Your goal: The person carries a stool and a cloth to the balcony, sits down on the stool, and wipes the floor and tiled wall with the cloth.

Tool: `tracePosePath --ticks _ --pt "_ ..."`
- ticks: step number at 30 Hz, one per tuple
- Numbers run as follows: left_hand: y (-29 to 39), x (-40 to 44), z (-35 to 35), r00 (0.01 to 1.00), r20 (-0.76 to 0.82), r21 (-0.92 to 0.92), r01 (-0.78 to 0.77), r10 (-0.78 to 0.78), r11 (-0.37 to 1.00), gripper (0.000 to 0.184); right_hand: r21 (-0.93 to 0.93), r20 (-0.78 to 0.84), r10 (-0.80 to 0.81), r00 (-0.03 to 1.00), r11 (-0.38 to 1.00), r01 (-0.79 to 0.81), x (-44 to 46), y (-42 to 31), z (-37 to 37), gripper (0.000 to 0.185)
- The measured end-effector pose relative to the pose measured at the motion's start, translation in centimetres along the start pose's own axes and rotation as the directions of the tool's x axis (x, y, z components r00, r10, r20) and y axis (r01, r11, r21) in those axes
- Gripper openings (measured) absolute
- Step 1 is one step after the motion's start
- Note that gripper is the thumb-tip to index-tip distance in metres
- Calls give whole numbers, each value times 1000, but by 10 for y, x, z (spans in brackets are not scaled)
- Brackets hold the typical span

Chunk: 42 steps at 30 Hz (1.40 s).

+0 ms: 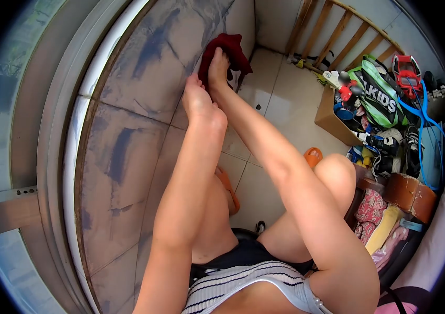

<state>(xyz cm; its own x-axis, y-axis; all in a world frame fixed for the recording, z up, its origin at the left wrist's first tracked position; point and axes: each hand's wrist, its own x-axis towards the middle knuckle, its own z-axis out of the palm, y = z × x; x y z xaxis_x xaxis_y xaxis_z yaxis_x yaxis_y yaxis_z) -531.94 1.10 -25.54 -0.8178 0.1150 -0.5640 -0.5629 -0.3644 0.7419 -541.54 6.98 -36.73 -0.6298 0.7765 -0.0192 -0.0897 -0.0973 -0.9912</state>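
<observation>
Holding the dark red cloth (239,51) is the right hand (218,67); moving it needs a steady grip. Whether the left hand (199,102) grips too, I can't tell.

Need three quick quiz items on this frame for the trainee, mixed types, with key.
1. Multiple choice: what does the right hand touch?
A) the knee
B) the red cloth
C) the window frame

2. True or false: the red toy car is next to the green bag.

3. Fill in the missing word: the brown box beside the green bag is made of ____.

Key: 1 B; 2 true; 3 cardboard.
</observation>
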Motion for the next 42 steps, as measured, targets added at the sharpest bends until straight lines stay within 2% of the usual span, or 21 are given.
tracePosePath --ticks 2,4,6,7,10,11,12,13,16,17,23,26,29,33,37,40,42 --pt "-3 3 10 1000 2 18 -23 22 1000 61 5 -58 -227 972 974 227 29 4 4 43" --pt "-6 15 15 1000 11 85 -10 9 996 61 15 -90 -224 970 974 226 54 15 7 40" --pt "-4 22 15 1000 5 100 8 -8 995 60 126 -132 -205 970 967 222 73 25 7 42" --pt "-3 25 14 1000 1 103 15 -15 995 60 207 -170 -84 982 971 119 82 27 7 45" --pt "0 32 4 999 1 90 42 -43 995 61 106 -140 136 981 987 -121 127 69 7 57" --pt "1 34 1 998 17 77 58 -59 995 61 81 -104 137 985 988 -129 136 78 2 62" --pt "1 33 0 998 11 73 54 -55 996 61 254 -52 153 987 958 -136 150 99 -2 62" --pt "1 32 0 999 10 73 52 -53 996 62 292 -44 171 984 944 -151 167 130 -3 64" --pt "-3 30 2 998 12 70 56 -57 996 62 407 -57 376 925 855 -322 179 164 -12 71" --pt "-4 30 3 997 18 71 69 -70 995 63 423 -41 379 925 845 -328 178 173 -15 76" --pt "-6 28 12 997 2 72 75 -75 995 60 391 -19 606 795 737 -552 130 229 -20 73" --pt "-7 24 13 997 -7 76 81 -81 994 58 322 -4 732 681 646 -692 71 229 -16 72" --pt "-6 26 6 997 -34 62 67 -65 996 56 301 48 795 604 565 -768 35 207 -12 71" --pt "6 12 -2 999 -25 17 46 -45 999 59 349 146 785 602 529 -774 25 151 -3 69" --pt "21 -21 -15 998 65 -50 19 -15 999 62 360 177 654 735 652 -667 29 85 5 68" --pt "23 -34 -38 993 121 -93 22 -10 995 64 234 103 400 911 880 -413 21 35 13 66" --pt "24 -48 -53 990 138 -93 -11 24 996 66 44 31 196 980 979 -197 -6 -20 16 64"
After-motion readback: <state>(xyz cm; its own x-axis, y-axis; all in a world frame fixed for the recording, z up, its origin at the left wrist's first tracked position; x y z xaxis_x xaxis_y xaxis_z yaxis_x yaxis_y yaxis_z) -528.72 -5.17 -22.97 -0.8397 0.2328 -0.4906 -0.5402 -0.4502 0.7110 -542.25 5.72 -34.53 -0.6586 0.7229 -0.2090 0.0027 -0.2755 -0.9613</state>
